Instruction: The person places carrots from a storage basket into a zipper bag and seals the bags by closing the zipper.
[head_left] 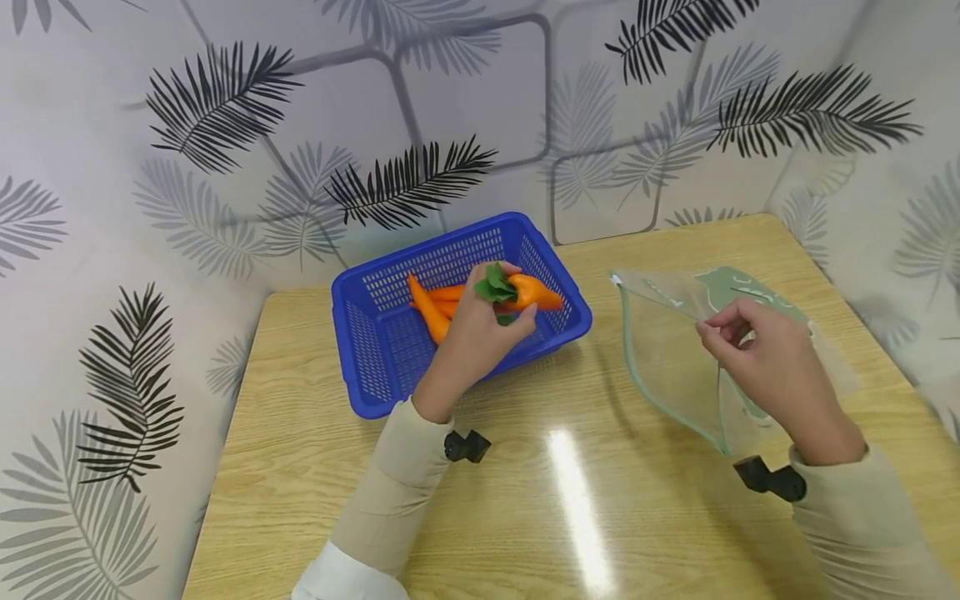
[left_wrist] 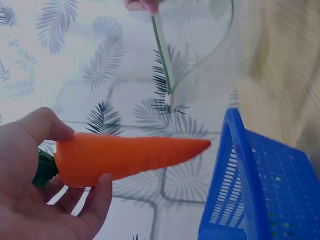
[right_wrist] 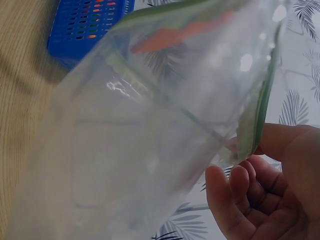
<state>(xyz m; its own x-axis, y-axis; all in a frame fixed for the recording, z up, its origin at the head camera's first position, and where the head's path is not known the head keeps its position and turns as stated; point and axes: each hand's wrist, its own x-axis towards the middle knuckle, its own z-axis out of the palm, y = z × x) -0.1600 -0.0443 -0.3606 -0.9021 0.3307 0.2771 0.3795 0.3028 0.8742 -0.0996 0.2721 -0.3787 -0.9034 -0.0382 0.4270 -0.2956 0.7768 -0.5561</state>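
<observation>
Over the right part of a blue plastic basket (head_left: 347, 333), my left hand (head_left: 480, 329) grips an orange carrot (head_left: 534, 292) with a green leafy top. In the left wrist view the carrot (left_wrist: 125, 156) lies across the thumb and fingers, its tip pointing toward the basket's rim (left_wrist: 245, 165). More orange carrots (head_left: 429, 310) lie inside the basket, partly hidden by the hand. To the right, my right hand (head_left: 780, 367) pinches the edge of a clear zip bag (head_left: 667, 358) with a green-edged mouth. The bag's mouth gapes toward the basket, and nothing shows inside it.
Everything sits on a light wooden table (head_left: 510, 517) with a bright reflection on it. Behind the table stands a wall (head_left: 480, 108) covered in leaf patterns. Each sleeve carries a black wrist mount (head_left: 467, 447).
</observation>
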